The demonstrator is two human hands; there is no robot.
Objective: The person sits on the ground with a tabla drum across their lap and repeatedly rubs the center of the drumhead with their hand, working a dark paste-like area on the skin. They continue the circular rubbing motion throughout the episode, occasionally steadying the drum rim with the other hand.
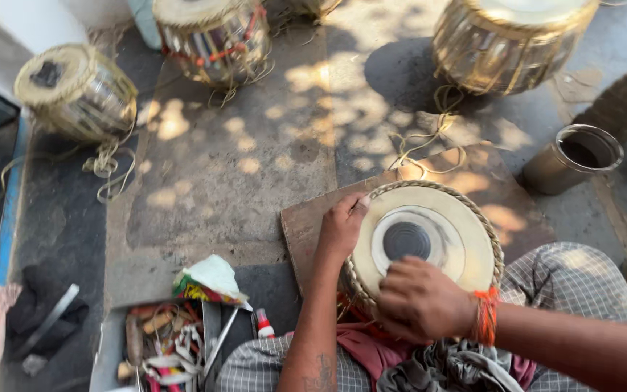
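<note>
My right hand [421,296] is curled into a loose fist, knuckles up, pressing on the near part of the drumhead just below the dark centre patch [406,240]; whatever sits under the fingers is hidden, so I cannot tell whether it grips anything. An orange thread band [485,316] circles that wrist. My left hand [342,226] is closed over the far-left rim of the small drum [429,243], thumb up against the braided edge, holding it steady. The drum rests tilted in my lap, head facing up, with a wooden board [306,225] lying under and behind it on the ground. Just left of my knee stands an open box of tools and scraps [161,347], a folded cloth packet [212,279] on its corner. Well apart, a metal can [573,160] stands at right, and three finished drums [78,91] [212,33] [509,40] sit along the far side.
</note>
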